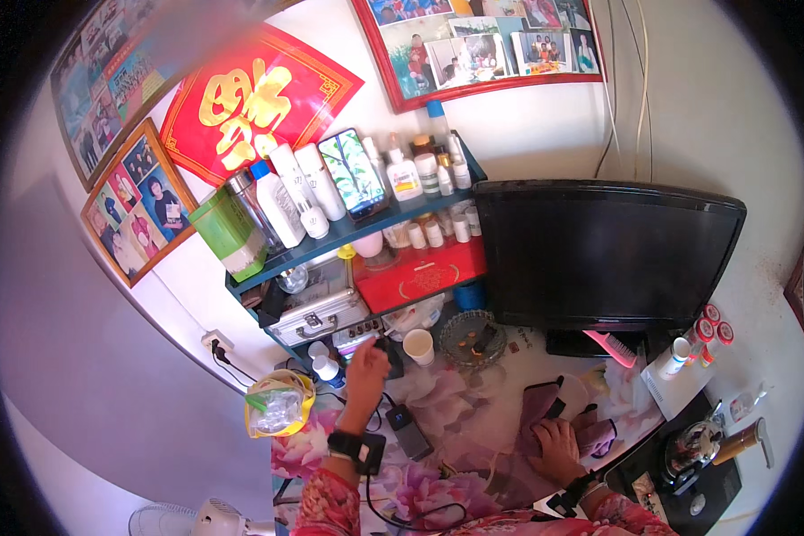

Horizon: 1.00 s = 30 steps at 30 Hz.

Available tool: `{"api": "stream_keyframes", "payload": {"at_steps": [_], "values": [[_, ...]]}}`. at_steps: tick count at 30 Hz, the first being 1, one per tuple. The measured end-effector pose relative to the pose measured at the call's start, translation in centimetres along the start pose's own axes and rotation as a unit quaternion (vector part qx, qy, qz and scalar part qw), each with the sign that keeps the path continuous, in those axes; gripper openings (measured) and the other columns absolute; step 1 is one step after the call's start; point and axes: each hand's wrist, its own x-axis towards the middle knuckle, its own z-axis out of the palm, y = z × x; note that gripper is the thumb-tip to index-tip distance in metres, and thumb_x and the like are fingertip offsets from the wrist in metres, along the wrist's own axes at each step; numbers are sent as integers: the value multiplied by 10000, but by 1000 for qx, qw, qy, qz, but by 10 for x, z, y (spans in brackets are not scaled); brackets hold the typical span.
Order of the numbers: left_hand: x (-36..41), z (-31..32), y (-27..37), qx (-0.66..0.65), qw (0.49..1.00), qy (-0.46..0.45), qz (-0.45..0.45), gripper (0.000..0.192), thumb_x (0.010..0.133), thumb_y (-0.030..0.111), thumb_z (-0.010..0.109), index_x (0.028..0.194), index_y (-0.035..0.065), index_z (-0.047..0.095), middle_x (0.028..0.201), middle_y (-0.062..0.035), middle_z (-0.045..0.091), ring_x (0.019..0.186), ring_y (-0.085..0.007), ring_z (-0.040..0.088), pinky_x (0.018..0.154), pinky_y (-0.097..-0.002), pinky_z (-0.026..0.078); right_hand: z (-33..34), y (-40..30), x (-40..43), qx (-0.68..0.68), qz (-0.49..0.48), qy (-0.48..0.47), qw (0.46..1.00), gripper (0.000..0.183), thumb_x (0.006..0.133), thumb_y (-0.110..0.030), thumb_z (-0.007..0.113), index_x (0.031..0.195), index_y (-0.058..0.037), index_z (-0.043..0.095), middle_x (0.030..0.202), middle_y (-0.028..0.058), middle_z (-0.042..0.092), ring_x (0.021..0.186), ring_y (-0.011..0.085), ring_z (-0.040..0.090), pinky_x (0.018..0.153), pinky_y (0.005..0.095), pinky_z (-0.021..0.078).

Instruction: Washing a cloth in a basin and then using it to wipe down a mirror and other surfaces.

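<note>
My left hand (367,368) is raised over the back left of the table, fingers loosely bent, beside a white paper cup (419,347). Nothing shows in it, but its inner side is hidden. Close behind it lies a black flat object (393,360), partly covered by the fingers. My right hand (555,447) rests on a bunched purple cloth (534,412) with dark edging, its fingers gripping the folds. Between the hands lies a black power bank (409,431) with a small lit display and a cable.
A yellow basket (280,402) with plastic bags stands at left. Behind are a glass ashtray (472,340), a blue shelf (368,231) with bottles and an upright phone (353,173), and a monitor (610,254). A pink comb (613,348) lies by its base; a glass teapot (693,445) stands right.
</note>
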Motion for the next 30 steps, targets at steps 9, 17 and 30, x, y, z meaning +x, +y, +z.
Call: {"api": "stream_keyframes", "payload": {"at_steps": [9,17,30], "values": [[-112,11,-29,-103,979,64,-162,314,900,76,605,1201,-11,586,907,-50,617,724,-146,622,655,-280,536,7,1,-2,13,24,-2,1000,665,611,-278,773,1213,-114,544,1258,109,502,1201,355,423,1034,481,360],[-160,23,-35,-161,967,53,-191,301,910,84,596,1191,-23,596,907,-55,644,735,-136,640,666,-259,532,2,3,0,5,9,-25,1000,697,656,-297,784,1272,-120,512,1297,101,483,1204,357,425,1017,491,370],[-184,36,-44,-95,966,22,-240,297,906,115,605,1165,-29,617,859,-72,665,731,-148,652,660,-269,533,12,9,-3,21,15,-10,1000,680,612,-287,776,1227,-122,538,1283,87,491,1217,340,411,1039,480,349]]}}
